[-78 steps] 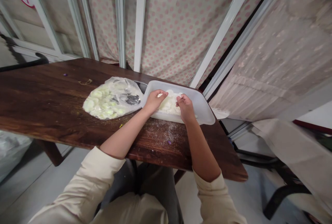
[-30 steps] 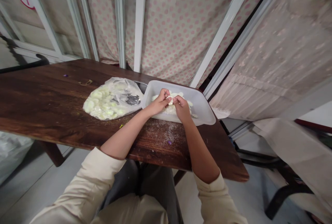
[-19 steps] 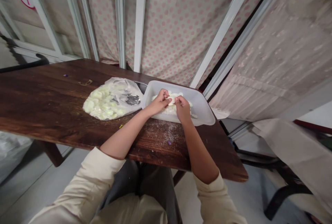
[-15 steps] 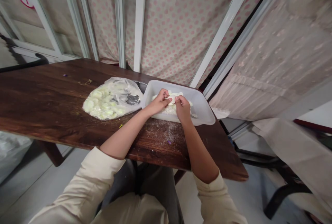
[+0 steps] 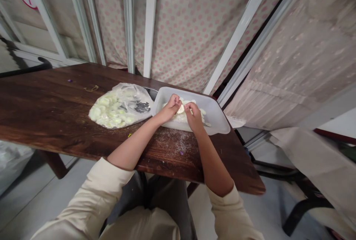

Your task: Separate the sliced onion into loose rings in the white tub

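Note:
My left hand point(image 5: 170, 110) and my right hand point(image 5: 194, 117) meet over a white plastic tub point(image 5: 218, 116). Between their fingertips is a thin pale round slice point(image 5: 181, 109), pinched at its left edge by the left fingers. The right thumb and forefinger close on its other side. More white pieces point(image 5: 205, 117) lie in the tub below, partly hidden by my hands. To the left, touching the tub or nearly so, lies a clear plastic bag point(image 5: 129, 93) holding several pale green, round vegetable slices point(image 5: 104, 111), whose kind I cannot make out.
White grains point(image 5: 178, 142) are scattered over the dark wooden table point(image 5: 55, 103) in front of the tub. A dark metal rim point(image 5: 151, 92) shows behind the bag. Farther left lies a yellowish loop of string point(image 5: 91, 88). The table's right edge runs close past the tub.
My left hand has shifted slightly left, and my right fingers have drawn in and curled more. The slice between them sits a little farther left. Bag and tub stay put.

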{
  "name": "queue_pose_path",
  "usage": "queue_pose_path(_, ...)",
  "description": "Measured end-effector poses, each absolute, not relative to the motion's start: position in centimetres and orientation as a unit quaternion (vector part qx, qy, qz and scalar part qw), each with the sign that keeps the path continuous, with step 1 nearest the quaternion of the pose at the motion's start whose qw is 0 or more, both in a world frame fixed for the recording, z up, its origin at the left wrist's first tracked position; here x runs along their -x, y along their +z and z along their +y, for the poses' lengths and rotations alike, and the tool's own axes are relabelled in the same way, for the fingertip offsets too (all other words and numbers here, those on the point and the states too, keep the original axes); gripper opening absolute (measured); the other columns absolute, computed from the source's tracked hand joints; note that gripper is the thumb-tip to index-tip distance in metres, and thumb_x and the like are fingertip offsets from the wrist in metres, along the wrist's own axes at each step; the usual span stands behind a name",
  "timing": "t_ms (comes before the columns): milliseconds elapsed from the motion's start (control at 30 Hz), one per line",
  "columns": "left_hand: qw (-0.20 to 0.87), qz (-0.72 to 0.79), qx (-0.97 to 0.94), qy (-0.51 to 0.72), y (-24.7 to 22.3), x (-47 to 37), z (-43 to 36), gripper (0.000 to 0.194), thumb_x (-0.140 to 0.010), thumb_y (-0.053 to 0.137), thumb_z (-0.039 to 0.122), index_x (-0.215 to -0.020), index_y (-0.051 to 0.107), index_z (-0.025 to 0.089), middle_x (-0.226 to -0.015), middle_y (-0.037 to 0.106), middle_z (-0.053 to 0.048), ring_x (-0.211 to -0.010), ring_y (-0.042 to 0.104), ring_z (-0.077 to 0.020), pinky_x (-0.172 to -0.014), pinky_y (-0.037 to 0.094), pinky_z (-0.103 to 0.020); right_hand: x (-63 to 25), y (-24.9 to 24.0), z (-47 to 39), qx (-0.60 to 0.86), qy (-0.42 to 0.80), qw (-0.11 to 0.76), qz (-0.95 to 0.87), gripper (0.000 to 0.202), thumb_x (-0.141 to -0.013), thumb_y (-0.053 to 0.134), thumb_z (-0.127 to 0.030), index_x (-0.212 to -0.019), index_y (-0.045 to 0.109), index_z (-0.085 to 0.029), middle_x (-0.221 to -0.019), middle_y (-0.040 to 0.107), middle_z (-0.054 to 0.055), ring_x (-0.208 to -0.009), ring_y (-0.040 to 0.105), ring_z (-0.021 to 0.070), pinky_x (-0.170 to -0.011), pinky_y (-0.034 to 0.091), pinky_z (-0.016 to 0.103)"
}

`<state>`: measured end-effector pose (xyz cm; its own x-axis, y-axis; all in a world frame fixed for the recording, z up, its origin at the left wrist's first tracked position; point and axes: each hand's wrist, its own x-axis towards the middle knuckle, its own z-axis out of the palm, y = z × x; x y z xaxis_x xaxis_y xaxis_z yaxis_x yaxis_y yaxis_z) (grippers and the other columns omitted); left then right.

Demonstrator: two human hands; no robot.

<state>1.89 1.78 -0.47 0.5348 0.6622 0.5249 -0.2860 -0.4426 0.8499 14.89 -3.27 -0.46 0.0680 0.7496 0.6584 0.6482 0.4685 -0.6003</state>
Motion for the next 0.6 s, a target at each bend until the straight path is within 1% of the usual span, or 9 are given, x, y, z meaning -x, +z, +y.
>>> queue_pose_path(133,0.497,0.111,-0.733,0.452,-0.52,-1.88,1.76,0.020,-0.084,0.039,0.032,-0.080,0.023,0.022,-0.072,0.033,0.004,-0.059,0.029,-0.0084,-0.056,0.028,-0.020,-14.71,-0.26,-3.38,0.501,0.063,0.505,-0.700,0.025,-0.080,0.047,-0.041,-0.068,0.043,-0.020,-0.070,0.046,-0.002,-0.071,0.044,0.0126,-0.072,0.035,0.026)
queue_pose_path(267,0.484,0.109,-0.741,0.453,-0.49,-1.85,1.70,0.024,-0.085,0.041,0.036,-0.079,0.023,0.021,-0.072,0.032,0.004,-0.061,0.029,-0.0085,-0.058,0.029,-0.020,-14.78,-0.27,-3.29,0.480,0.085,0.504,-0.713,0.024,-0.082,0.045,-0.040,-0.068,0.042,-0.020,-0.067,0.044,-0.003,-0.067,0.043,0.0113,-0.069,0.034,0.025)
queue_pose_path(400,0.473,0.139,-0.743,0.452,-0.76,-1.85,1.91,0.022,-0.085,0.042,0.037,-0.082,0.028,0.021,-0.072,0.031,0.003,-0.061,0.031,-0.0084,-0.058,0.029,-0.021,-14.93,-0.38,-3.27,0.501,0.071,0.503,-0.701,0.025,-0.084,0.041,-0.039,-0.068,0.043,-0.020,-0.064,0.044,-0.003,-0.063,0.041,0.0111,-0.066,0.033,0.025)
queue_pose_path(500,0.478,0.153,-0.743,0.443,-0.96,-1.88,2.02,0.021,-0.084,0.043,0.036,-0.084,0.030,0.021,-0.073,0.032,0.003,-0.061,0.032,-0.0079,-0.057,0.029,-0.020,-15.23,-0.68,-3.10,0.520,0.067,0.521,-0.674,0.025,-0.084,0.040,-0.039,-0.066,0.042,-0.020,-0.061,0.042,-0.004,-0.061,0.039,0.0112,-0.063,0.032,0.024)
queue_pose_path(600,0.478,0.163,-0.740,0.445,-0.95,-1.94,1.89,0.023,-0.081,0.049,0.034,-0.085,0.031,0.020,-0.072,0.032,0.004,-0.061,0.031,-0.0070,-0.055,0.028,-0.019,-15.44,-0.95,-2.94,0.537,0.072,0.519,-0.661,0.027,-0.084,0.040,-0.038,-0.064,0.041,-0.020,-0.057,0.038,-0.004,-0.058,0.037,0.0113,-0.059,0.030,0.024)
